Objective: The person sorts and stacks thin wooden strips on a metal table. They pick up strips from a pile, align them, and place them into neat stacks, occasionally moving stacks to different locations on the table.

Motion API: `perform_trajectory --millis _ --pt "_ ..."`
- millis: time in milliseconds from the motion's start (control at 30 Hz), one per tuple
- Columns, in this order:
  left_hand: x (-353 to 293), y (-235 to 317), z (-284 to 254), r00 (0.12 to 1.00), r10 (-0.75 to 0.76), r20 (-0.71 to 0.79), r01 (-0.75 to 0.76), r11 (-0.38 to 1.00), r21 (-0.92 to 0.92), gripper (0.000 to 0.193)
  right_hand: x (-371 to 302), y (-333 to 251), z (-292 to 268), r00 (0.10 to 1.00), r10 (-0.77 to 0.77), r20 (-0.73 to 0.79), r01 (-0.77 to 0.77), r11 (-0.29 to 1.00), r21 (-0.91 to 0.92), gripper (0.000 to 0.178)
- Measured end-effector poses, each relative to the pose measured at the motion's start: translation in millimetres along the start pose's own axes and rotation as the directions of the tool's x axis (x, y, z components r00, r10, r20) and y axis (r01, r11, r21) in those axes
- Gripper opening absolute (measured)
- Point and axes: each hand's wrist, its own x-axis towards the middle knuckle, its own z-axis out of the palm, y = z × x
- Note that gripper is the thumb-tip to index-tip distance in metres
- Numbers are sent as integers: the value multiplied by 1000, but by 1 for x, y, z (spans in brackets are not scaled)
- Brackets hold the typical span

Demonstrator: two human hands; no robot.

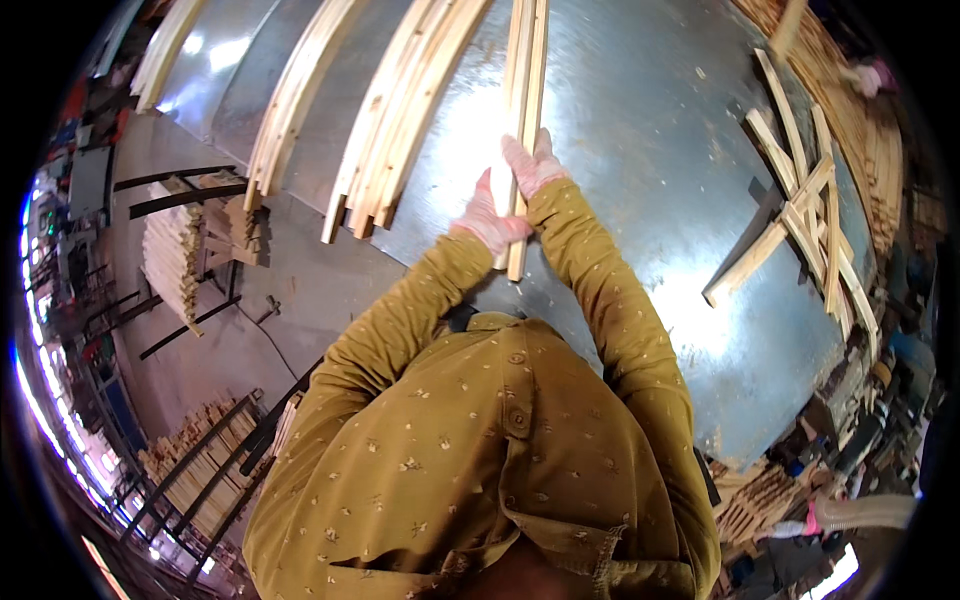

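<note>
A narrow bundle of pale wooden strips (pixel 517 85) lies lengthwise in front of me on the grey metal table (pixel 620 130), its near ends close to my body. My left hand (pixel 491 220) is closed around the bundle near those ends, with its thumb pointing up along the wood. A little farther up, my right hand (pixel 535 165) grips the same strips from the right side, its fingers pressed against them. The palms and the undersides of the strips are hidden.
More strip bundles (pixel 400 110) rest to the left, their near ends jutting past the table edge. A crossed heap of wood offcuts (pixel 800 215) lies at the right. Stacked timber on a black metal rack (pixel 175 250) stands on the floor at left. A ribbed hose (pixel 865 512) is at lower right.
</note>
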Motion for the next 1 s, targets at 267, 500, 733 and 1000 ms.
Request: perform_trajectory --millis 267,500,733,1000 --pt "-3 94 -111 996 22 -90 44 741 670 70 9 -60 30 972 168 162 -170 986 -1 102" --pt "131 122 -263 863 505 -24 -186 361 914 68 53 -127 27 958 92 270 78 825 -559 96" --pt "201 129 -210 908 331 257 -361 308 880 93 89 -136 39 994 101 27 -76 874 -479 75" --pt "238 190 -198 945 157 285 -323 333 886 102 132 -132 62 977 -31 -211 94 951 294 52"
